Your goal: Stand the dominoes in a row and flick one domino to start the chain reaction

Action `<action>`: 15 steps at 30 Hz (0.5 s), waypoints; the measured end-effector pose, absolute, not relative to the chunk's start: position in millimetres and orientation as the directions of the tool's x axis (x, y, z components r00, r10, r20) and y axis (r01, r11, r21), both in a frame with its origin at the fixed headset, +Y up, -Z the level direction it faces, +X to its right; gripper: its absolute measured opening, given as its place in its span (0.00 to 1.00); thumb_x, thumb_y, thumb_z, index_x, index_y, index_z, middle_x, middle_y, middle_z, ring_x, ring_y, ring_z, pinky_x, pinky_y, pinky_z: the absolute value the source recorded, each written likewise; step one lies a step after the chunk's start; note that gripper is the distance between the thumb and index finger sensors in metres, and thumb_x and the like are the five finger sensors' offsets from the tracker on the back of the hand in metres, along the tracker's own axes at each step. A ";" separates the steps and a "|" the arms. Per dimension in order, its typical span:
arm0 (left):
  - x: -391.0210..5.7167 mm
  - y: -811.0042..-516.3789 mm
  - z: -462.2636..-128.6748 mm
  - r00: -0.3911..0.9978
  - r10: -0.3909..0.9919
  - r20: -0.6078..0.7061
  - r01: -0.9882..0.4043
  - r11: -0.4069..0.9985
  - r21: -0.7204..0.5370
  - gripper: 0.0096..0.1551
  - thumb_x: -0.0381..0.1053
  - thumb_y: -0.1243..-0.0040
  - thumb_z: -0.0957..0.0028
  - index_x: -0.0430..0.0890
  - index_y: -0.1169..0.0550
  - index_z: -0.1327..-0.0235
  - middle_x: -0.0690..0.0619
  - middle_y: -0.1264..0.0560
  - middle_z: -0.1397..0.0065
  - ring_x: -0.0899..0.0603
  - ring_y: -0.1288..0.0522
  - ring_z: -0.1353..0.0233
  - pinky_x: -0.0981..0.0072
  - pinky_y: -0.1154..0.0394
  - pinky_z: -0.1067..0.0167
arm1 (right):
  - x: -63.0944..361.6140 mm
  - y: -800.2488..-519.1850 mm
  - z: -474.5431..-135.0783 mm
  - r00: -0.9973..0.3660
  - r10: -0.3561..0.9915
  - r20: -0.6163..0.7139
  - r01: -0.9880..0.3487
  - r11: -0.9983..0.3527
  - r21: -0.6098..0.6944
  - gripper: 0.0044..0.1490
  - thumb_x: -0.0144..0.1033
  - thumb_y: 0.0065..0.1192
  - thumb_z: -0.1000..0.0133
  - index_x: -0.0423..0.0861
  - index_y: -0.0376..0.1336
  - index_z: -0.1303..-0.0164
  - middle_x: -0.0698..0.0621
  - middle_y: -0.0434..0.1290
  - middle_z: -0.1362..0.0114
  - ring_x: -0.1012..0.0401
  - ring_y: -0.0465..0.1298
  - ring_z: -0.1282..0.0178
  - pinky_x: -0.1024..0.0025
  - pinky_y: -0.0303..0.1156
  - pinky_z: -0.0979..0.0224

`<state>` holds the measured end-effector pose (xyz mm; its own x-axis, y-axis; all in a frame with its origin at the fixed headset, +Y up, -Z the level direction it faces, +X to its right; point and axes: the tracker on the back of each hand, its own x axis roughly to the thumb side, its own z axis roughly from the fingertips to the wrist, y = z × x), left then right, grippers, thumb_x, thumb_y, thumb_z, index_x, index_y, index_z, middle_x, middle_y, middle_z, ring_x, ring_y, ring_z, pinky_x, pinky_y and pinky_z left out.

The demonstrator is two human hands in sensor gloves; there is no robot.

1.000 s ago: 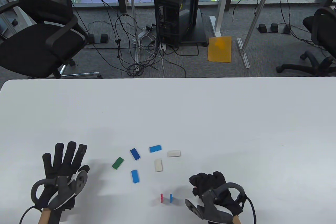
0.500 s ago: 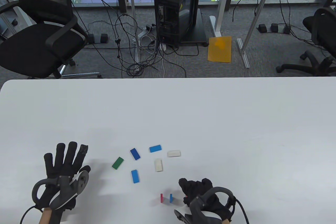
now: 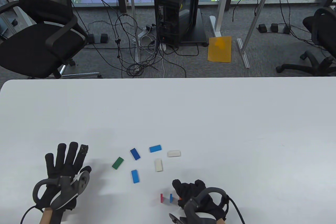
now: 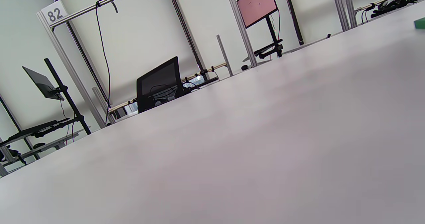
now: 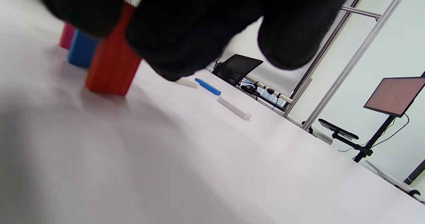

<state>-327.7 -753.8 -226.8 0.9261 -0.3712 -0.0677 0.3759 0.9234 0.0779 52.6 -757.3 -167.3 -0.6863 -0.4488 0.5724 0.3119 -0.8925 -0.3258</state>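
Note:
Two dominoes stand near the front edge: a pink-red one [image 3: 161, 197] and a blue one [image 3: 171, 197]. My right hand [image 3: 187, 191] pinches an orange-red domino [image 5: 113, 67] upright, its base on the table just right of the blue one; only a sliver of it [image 3: 180, 198] shows from above. Several dominoes lie flat behind: green [image 3: 117, 162], dark blue [image 3: 135, 154], blue [image 3: 135, 176], light blue [image 3: 155, 148], white [image 3: 158, 165] and white [image 3: 174, 153]. My left hand [image 3: 67, 157] lies flat with fingers spread at the left, holding nothing.
The white table [image 3: 210, 119] stretches wide behind and to the right of the dominoes. In the left wrist view only bare tabletop [image 4: 249, 144] and a corner of the green domino [image 4: 419, 23] show. Chairs and cables are on the floor beyond.
My right hand has moved left and toward the front edge, bringing the orange-red domino down beside the blue standing one. The left hand has barely shifted.

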 end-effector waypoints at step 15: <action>-327.6 -754.8 -226.7 0.926 -0.371 -0.067 0.376 0.923 0.082 0.43 0.72 0.88 0.53 0.62 0.67 0.22 0.59 0.54 0.08 0.38 0.57 0.10 0.33 0.58 0.20 | 51.2 -757.9 -167.3 -0.686 -0.448 0.573 0.310 -0.893 -0.327 0.51 0.54 0.58 0.57 0.37 0.59 0.27 0.56 0.77 0.37 0.74 0.80 0.60 0.54 0.76 0.41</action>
